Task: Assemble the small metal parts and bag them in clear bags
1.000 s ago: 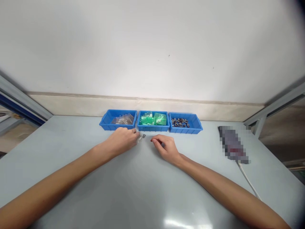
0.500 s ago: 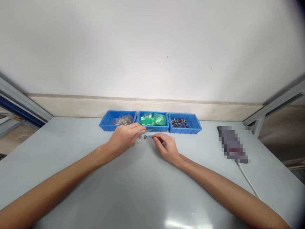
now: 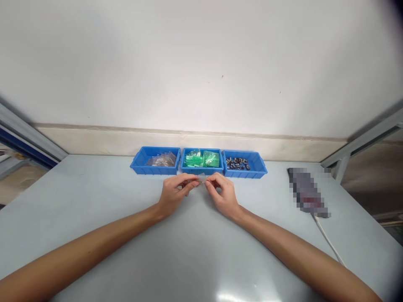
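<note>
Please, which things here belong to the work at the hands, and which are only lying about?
Belonging to the work:
left hand and right hand
small clear plastic bag, pinched between them
blue bin of clear bags
blue bin of green bags
blue bin of dark metal parts

Probably just lying about:
blurred grey object
white cable

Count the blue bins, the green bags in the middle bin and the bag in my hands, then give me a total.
Blue plastic bins: 3
Green bags in the middle bin: 2
Clear bag pinched between left hand and right hand: 1
Total: 6
</note>
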